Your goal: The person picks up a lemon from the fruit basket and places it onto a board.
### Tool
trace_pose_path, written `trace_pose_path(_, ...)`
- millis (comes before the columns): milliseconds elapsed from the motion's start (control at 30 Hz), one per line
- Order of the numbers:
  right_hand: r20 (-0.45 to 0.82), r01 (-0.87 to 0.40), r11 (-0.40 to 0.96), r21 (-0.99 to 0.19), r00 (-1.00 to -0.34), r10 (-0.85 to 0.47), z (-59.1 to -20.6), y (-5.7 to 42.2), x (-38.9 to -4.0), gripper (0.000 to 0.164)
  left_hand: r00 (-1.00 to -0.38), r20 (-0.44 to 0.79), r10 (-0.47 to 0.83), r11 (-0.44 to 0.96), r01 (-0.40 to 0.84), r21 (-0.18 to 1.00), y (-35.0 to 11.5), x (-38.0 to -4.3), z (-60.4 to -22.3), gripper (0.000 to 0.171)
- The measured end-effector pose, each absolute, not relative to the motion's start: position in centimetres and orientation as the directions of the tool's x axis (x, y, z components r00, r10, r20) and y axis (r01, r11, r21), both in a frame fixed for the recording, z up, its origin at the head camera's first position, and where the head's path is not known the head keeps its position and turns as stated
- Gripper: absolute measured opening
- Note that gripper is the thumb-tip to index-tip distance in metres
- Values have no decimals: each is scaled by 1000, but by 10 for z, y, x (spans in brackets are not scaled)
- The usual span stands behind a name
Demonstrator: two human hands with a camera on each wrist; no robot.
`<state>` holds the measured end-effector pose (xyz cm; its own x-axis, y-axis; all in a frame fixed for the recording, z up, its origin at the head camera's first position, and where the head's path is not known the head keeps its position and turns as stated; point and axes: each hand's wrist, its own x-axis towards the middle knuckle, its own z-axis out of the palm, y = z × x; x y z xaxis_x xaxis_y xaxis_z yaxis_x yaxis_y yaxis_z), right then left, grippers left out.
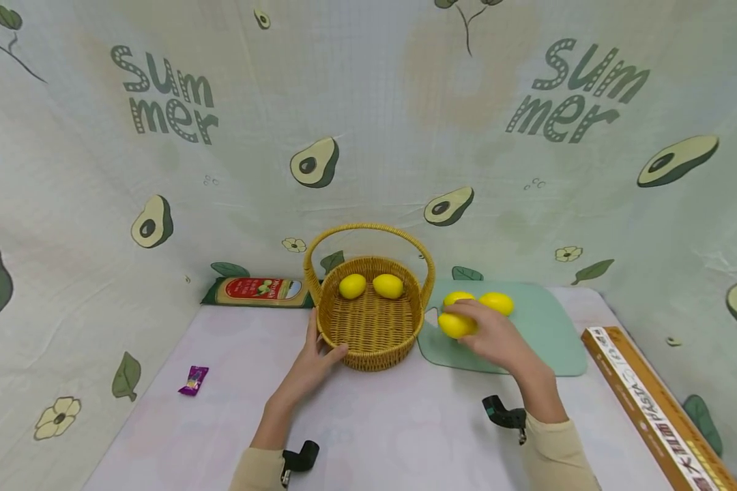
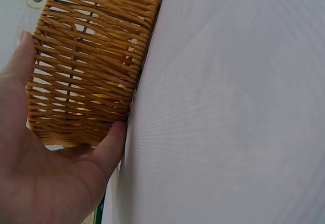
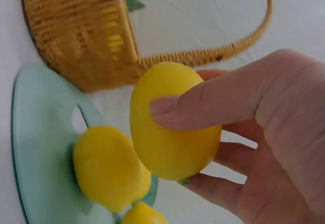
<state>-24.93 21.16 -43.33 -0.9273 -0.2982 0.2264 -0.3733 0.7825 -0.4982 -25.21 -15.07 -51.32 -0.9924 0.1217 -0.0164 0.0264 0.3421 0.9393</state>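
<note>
While the left hand is holding the wicker basket steady at frame centre, the right hand is pinching a lemon, right of centre over the green board; a light thumb-and-finger grip is probably serving best, leaving the neighbouring lemons undisturbed.

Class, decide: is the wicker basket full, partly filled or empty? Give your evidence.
Partly filled: in the head view, two lemons lie inside the basket, and much of its woven floor shows.

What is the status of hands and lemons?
Left hand against wicker basket. Right hand gripping lemon over cutting board. Two lemons inside basket. Handle may obstruct.
</note>
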Motion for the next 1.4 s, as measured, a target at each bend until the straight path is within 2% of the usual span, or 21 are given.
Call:
trace_pose_path(533, 140, -206, 831, -517, -978, -155, -453, 266, -261, 53, -992, -8, 124, 352, 37, 935, -152, -252, -512, 98)
trace_pose_path(1133, 165, -176, 828, -533, -981, -103, -485, 282, -275, 53, -988, 0, 153, 329, 51, 943, -152, -251, -510, 97)
trace_pose_path(1400, 179, -145, 835, -531, -982, -57, -489, 283, -277, 63, -991, -2, 137, 327, 43, 944, -151, -252, -513, 98)
